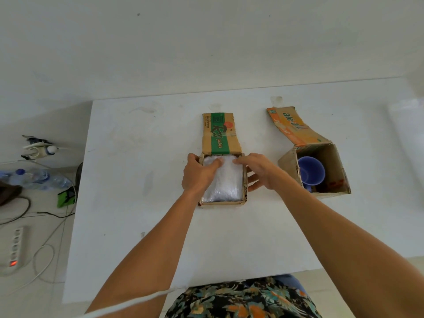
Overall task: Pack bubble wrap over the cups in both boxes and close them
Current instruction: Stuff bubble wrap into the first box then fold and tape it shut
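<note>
A cardboard box with a green-printed lid flap (219, 134) stands open in the middle of the white table (137, 180). Bubble wrap (226, 184) fills its top and hides whatever is inside. My left hand (199, 174) lies on the box's left edge with its fingers pressing the wrap's far part. My right hand (258, 171) presses the wrap from the right, its fingertips on the wrap and its lower fingers outside the box's right wall. To the right stands a second open box with an orange flap (296, 128); a blue cup (311, 172) sits uncovered inside it.
The table's far edge meets a white wall. On the floor to the left lie water bottles (39, 179), a green item (66, 197), cables and a power strip (15, 246). A white cord (128, 304) crosses my left forearm near the table's front edge.
</note>
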### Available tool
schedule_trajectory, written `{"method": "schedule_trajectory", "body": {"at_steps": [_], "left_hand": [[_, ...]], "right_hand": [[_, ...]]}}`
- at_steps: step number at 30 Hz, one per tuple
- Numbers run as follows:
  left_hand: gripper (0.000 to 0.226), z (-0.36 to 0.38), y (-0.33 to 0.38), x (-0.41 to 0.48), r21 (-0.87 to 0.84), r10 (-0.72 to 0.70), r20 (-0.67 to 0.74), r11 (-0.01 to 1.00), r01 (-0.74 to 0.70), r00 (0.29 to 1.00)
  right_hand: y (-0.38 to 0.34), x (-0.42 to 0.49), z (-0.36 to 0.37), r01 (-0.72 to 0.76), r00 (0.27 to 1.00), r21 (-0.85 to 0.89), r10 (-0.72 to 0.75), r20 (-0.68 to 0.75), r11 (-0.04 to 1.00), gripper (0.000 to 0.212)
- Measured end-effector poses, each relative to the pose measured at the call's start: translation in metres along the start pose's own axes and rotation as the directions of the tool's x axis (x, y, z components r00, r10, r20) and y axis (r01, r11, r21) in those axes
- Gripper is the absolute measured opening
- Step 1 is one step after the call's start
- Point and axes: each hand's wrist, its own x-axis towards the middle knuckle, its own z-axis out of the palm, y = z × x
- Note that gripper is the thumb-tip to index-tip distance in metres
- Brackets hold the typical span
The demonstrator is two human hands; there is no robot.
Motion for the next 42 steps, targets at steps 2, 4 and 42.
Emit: {"method": "schedule_trajectory", "body": {"at_steps": [2, 4, 42], "left_hand": [[0.056, 0.001, -0.002, 0.000, 0.008, 0.007, -0.006, 1.000, -0.007, 1.000], [0.055, 0.002, -0.003, 0.001, -0.017, 0.012, 0.004, 1.000, -0.011, 1.000], [0.035, -0.001, -0.002, -0.005, -0.074, -0.001, -0.015, 0.997, 0.000, 1.000]], "right_hand": [[-0.001, 0.000, 0.001, -0.010, 1.000, -0.001, 0.010, 0.008, 1.000, 0.051], [0.001, 0.001, 0.008, 0.023, 0.998, -0.007, -0.024, -0.064, 1.000, 0.048], [0.063, -0.032, 0.040, 0.199, 0.948, -0.445, -0.287, -0.139, 0.873, 0.098]]}}
